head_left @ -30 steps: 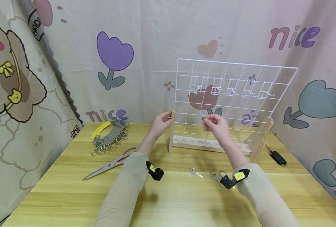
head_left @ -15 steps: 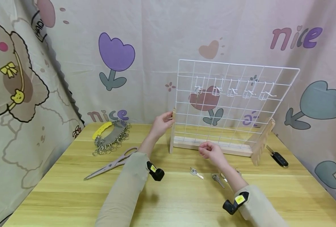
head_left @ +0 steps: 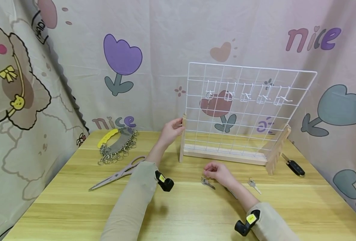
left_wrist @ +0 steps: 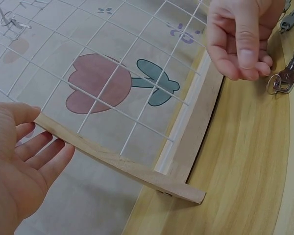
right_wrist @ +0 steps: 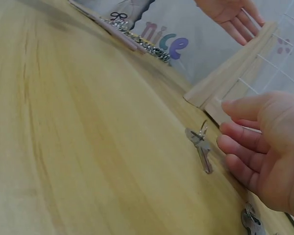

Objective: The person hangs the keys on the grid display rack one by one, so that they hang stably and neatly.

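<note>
My left hand (head_left: 169,133) grips the left wooden post (head_left: 182,140) of a white wire grid rack (head_left: 226,156), thumb and fingers on either side. Just over a small silver key (head_left: 209,183) with a ring, my right hand (head_left: 221,173) hovers with fingers loosely bent. In the right wrist view a gap shows between the right fingertips and the key (right_wrist: 204,154); nothing is in that hand. A row of white hooks (head_left: 245,93) hangs on the grid, and the leftmost carries a metal ring (head_left: 209,95), its lower part hard to make out.
Another key (head_left: 254,185) lies right of my right forearm, which partly covers one more (head_left: 232,193). A black car key (head_left: 295,168) rests beyond the rack. Scissors (head_left: 117,174) and a yellow-and-grey ring sizer (head_left: 120,144) with metal rings lie to the left.
My right hand has dropped from in front of the grid, moving left and down to the key on the table. My left hand has stayed on the post.
</note>
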